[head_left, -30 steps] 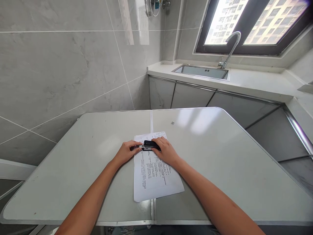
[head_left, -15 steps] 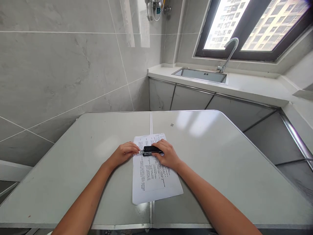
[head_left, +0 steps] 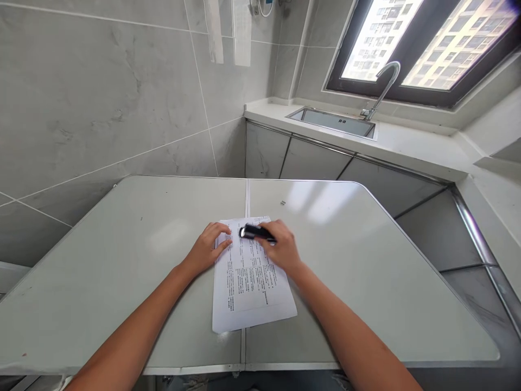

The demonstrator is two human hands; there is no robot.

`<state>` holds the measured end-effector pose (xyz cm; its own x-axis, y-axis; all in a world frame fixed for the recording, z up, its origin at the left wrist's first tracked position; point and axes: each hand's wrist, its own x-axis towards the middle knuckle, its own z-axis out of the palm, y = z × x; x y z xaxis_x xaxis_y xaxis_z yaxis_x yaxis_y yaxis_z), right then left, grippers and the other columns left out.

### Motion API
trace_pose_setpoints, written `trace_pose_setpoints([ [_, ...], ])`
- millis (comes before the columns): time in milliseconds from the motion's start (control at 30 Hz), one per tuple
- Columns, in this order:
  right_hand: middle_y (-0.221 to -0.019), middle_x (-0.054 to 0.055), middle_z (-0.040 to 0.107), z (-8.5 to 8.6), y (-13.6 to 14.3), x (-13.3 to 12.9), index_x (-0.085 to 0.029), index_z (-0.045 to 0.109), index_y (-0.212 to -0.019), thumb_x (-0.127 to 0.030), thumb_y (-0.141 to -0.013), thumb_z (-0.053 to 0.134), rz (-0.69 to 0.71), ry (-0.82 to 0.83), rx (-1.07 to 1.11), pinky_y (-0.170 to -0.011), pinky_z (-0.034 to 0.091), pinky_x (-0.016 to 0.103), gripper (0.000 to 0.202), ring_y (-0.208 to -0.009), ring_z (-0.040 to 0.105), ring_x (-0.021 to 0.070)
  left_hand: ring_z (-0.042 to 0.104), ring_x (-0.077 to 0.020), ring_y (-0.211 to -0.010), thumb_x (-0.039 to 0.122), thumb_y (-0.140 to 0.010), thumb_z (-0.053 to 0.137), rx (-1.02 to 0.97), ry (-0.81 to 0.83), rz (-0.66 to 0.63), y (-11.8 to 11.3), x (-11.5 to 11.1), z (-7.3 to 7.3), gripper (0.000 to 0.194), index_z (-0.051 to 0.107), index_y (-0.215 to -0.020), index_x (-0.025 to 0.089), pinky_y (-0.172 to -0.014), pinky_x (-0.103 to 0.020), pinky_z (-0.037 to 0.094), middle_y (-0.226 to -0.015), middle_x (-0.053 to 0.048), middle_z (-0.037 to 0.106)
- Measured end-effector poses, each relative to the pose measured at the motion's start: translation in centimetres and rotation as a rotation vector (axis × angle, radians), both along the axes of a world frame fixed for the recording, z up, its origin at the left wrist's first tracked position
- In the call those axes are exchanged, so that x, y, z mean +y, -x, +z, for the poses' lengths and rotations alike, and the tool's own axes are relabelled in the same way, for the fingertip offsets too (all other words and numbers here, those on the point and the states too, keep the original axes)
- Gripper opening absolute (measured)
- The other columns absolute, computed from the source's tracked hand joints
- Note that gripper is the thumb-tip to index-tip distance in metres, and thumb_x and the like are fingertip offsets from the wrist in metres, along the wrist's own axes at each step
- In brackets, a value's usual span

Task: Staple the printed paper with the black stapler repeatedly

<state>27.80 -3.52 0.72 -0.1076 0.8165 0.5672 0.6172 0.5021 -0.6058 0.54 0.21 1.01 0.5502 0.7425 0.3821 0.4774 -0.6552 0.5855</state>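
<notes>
My right hand (head_left: 280, 247) is wrapped round a black stapler (head_left: 256, 232), its nose pointing left over the upper part of a printed sheet of paper (head_left: 260, 309). The stapler is a little blurred. My left hand (head_left: 208, 247) is at the paper's upper left edge, thumb and fingers apart with a gap between them and nothing held. The sheet lies flat across the table's centre seam. Whether other sheets lie under it I cannot tell. Two small strips that look like staples (head_left: 283, 203) lie on the table beyond the paper.
The pale folding table (head_left: 142, 288) has a metal-trimmed seam and edges. Behind it a white counter (head_left: 411, 146) holds a sink (head_left: 334, 122) with a curved tap (head_left: 385, 89) under a window. A grey tiled wall (head_left: 122, 98) runs along the left.
My left hand's thumb and fingers have parted from the small clear or metallic thing they pinched at the stapler's nose. The stapler has been lifted and turned slightly. The view has shifted.
</notes>
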Motion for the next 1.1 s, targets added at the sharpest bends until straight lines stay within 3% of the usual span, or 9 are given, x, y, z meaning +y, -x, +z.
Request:
trace_pose_setpoints([
  [100,-0.104,0.007,0.076,0.1,-4.0,1.5,-0.025,0.074,-0.114,-0.031,-0.087,0.072,-0.257,0.066,0.066,-0.088,0.054,0.043,0.028,-0.096,0.066,0.0270,0.056,-0.0280,-0.130,0.037,-0.100,0.060,0.179,-0.049,-0.068,-0.4,0.0,-0.6,0.030,0.063,-0.128,0.026,-0.112,-0.050,0.044,-0.136,-0.009,0.065],
  [167,-0.108,0.007,0.077,-0.1,-6.9,2.3,-0.026,0.075,-0.120,-0.035,-0.087,0.072,-0.326,0.114,0.087,-0.091,0.054,0.045,0.035,-0.098,0.067,0.0273,0.049,-0.0321,-0.141,0.044,-0.097,0.064,0.296,-0.066,-0.145,-0.6,-0.1,-1.1,0.045,0.060,-0.140,0.029,-0.118,-0.056,0.037,-0.150,-0.009,0.057],
  [233,-0.107,0.006,0.077,-0.3,-9.3,2.4,-0.027,0.074,-0.124,-0.037,-0.086,0.072,-0.276,0.190,0.061,-0.091,0.054,0.045,0.039,-0.096,0.068,0.0267,0.042,-0.0345,-0.147,0.049,-0.096,0.065,0.364,-0.067,-0.172,-0.7,-0.2,-1.7,0.056,0.055,-0.148,0.031,-0.123,-0.059,0.031,-0.159,-0.009,0.049],
  [367,-0.101,0.005,0.076,-0.8,-11.8,0.7,-0.028,0.075,-0.124,-0.038,-0.088,0.075,0.012,0.313,-0.015,-0.088,0.055,0.042,0.038,-0.092,0.068,0.0243,0.038,-0.0337,-0.151,0.052,-0.099,0.059,0.396,-0.053,-0.160,-0.9,-0.2,-2.3,0.057,0.052,-0.152,0.032,-0.126,-0.059,0.026,-0.163,-0.007,0.045],
  [567,-0.103,0.005,0.075,-0.9,-10.8,-1.7,-0.033,0.071,-0.132,-0.040,-0.091,0.076,0.291,0.332,-0.070,-0.084,0.057,0.040,0.042,-0.090,0.068,0.0226,0.037,-0.0331,-0.152,0.052,-0.099,0.059,0.392,-0.039,-0.146,-1.0,-0.1,-2.4,0.057,0.052,-0.152,0.031,-0.126,-0.059,0.026,-0.162,-0.008,0.045],
  [867,-0.116,0.007,0.070,-1.0,-7.4,-1.4,-0.037,0.057,-0.149,-0.032,-0.104,0.058,0.305,0.193,-0.232,-0.091,0.054,0.045,0.045,-0.099,0.061,0.0242,0.030,-0.0356,-0.155,0.043,-0.102,0.054,0.433,-0.042,-0.241,-1.3,-0.6,-1.2,0.053,0.050,-0.153,0.032,-0.126,-0.064,0.021,-0.164,-0.005,0.043],
  [1000,-0.121,0.007,0.069,-0.8,-7.2,-1.7,-0.038,0.054,-0.151,-0.028,-0.105,0.053,0.270,0.167,-0.305,-0.092,0.053,0.045,0.046,-0.102,0.060,0.0240,0.022,-0.0358,-0.159,0.037,-0.103,0.052,0.424,-0.048,-0.384,-2.2,-1.2,-0.7,0.057,0.041,-0.159,0.038,-0.128,-0.064,0.016,-0.169,-0.001,0.034],
  [1100,-0.123,0.007,0.068,-0.7,-6.8,-1.8,-0.038,0.054,-0.151,-0.027,-0.106,0.051,0.232,0.167,-0.358,-0.093,0.051,0.045,0.046,-0.103,0.059,0.0243,0.020,-0.0368,-0.159,0.035,-0.101,0.054,0.429,-0.016,-0.413,-2.6,-1.5,-0.6,0.059,0.041,-0.158,0.045,-0.128,-0.065,0.015,-0.170,0.004,0.032],
])
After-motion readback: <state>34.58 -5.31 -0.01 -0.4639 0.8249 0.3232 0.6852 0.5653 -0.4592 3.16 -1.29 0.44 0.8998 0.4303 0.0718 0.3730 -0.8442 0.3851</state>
